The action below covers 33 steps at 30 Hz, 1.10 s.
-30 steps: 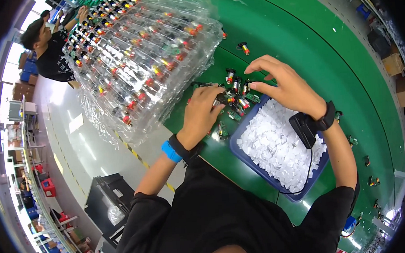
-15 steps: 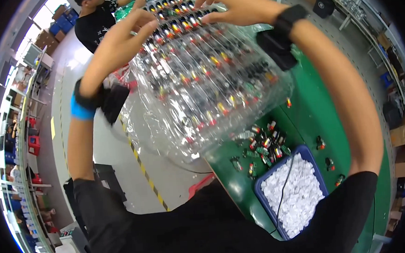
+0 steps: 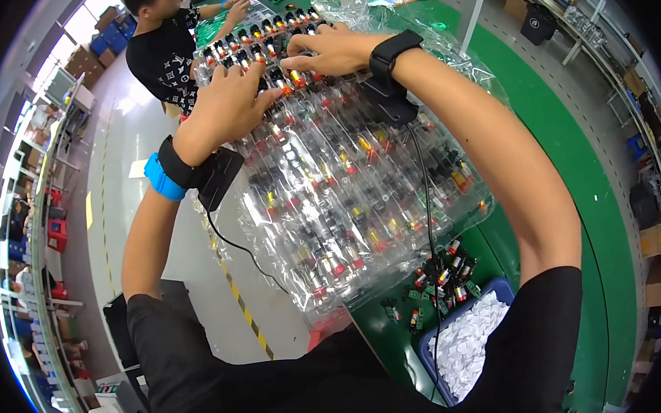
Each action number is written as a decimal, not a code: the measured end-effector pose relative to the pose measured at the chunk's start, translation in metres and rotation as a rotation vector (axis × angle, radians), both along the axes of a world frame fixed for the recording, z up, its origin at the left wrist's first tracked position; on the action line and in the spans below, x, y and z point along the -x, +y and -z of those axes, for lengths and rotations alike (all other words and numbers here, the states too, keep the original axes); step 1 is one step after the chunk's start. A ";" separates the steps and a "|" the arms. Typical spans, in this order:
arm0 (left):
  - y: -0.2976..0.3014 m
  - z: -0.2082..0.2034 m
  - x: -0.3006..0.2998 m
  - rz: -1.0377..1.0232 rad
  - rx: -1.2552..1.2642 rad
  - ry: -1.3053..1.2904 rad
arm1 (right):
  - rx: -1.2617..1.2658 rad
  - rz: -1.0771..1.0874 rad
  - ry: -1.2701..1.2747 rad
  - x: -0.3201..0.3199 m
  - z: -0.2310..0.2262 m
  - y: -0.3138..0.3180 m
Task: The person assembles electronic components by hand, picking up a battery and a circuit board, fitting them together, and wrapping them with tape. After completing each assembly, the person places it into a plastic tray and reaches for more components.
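"Since both hands are stretched toward twelve o'clock, can you say what they hold?"

"Not surely. The left hand (image 3: 230, 107), near eleven o'clock, has its thumb parted from its fingers over the small banded parts (image 3: 266, 27); the right hand (image 3: 332, 51), at twelve, curls its fingers down among them. Whether either is clamped on one, I cannot tell."

"Where do those parts sit?"

"In rows on the clear plastic tray (image 3: 305, 170), which spreads from the middle up to twelve. Its ribs probably keep them lined up and from knocking together."

"And toward four o'clock?"

"A loose heap (image 3: 448, 275) of similar parts on the green table (image 3: 586, 183), just beside the blue tub (image 3: 508, 290) of white scraps (image 3: 467, 342). Both lie near the body, presumably for easy reach."

"Why the dangling black cable (image 3: 428, 223)?"

"It hangs from the right wrist's black device (image 3: 392, 106), likely slack so that arm can extend."
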State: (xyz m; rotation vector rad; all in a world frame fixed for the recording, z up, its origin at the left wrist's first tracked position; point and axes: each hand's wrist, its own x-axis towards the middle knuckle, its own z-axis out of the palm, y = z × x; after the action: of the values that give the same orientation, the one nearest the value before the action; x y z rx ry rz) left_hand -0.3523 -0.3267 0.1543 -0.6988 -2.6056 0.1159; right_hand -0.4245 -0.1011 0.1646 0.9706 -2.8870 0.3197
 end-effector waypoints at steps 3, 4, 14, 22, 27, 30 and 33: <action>0.006 -0.011 -0.007 -0.007 -0.043 -0.102 | -0.024 0.010 -0.023 0.001 -0.002 0.005; 0.007 -0.015 -0.009 -0.005 -0.038 -0.107 | -0.034 0.004 -0.021 0.003 -0.002 0.007; -0.006 -0.040 0.010 -0.003 -0.123 -0.406 | -0.151 0.217 0.029 0.016 0.005 -0.009; -0.011 -0.047 0.032 0.005 -0.113 -0.610 | -0.135 0.098 0.012 0.004 -0.002 0.003; -0.006 -0.047 0.020 -0.046 -0.056 -0.577 | -0.129 0.123 0.076 0.012 0.005 -0.002; 0.012 -0.048 -0.006 -0.049 -0.117 -0.542 | -0.134 0.133 0.031 0.003 -0.002 0.007; 0.013 -0.045 -0.016 0.016 -0.120 -0.391 | -0.124 0.121 0.026 0.006 -0.007 0.011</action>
State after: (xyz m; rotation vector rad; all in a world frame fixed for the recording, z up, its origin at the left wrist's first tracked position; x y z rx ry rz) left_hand -0.3364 -0.3136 0.1997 -0.7625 -2.9435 -0.2010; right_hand -0.4309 -0.0899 0.1719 0.8043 -2.9549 0.1194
